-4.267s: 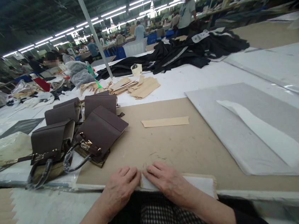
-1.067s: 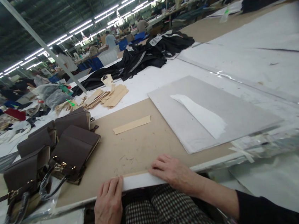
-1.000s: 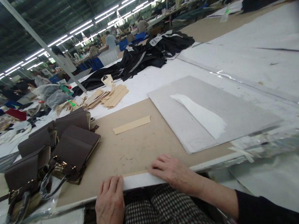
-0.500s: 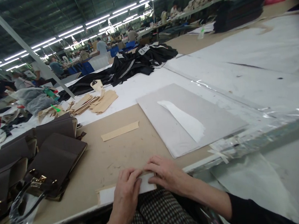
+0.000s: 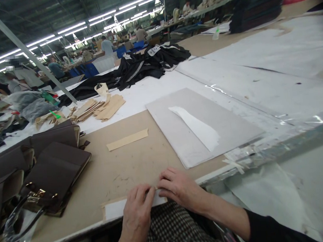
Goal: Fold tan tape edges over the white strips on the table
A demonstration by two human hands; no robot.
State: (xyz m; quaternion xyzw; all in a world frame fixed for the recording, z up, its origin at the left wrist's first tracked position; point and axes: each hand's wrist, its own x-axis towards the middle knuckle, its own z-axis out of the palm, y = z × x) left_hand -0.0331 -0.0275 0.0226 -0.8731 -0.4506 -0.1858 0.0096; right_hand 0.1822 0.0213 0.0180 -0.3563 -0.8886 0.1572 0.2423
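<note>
A white strip with a tan border (image 5: 113, 210) lies along the table's front edge. My left hand (image 5: 138, 207) rests across its middle, thumb and fingers closed on the upper edge. Close beside it, my right hand (image 5: 182, 190) pinches the strip's right part with bent fingers. The fingertips of both hands nearly meet, and they hide the stretch of strip beneath them. Farther up the brown board lies a separate plain tan strip (image 5: 127, 140), which neither hand touches.
Dark brown handbags (image 5: 57, 162) crowd the left side. A grey board (image 5: 169, 135) on the right carries a curved white piece (image 5: 195, 125). Behind are tan cut pieces (image 5: 109, 107) and a heap of black material (image 5: 144, 67). Several people work in the background.
My hands stay at the strip's upper edge, with the left thumb now tucked closer to its fingers. The whole view has shifted slightly.
</note>
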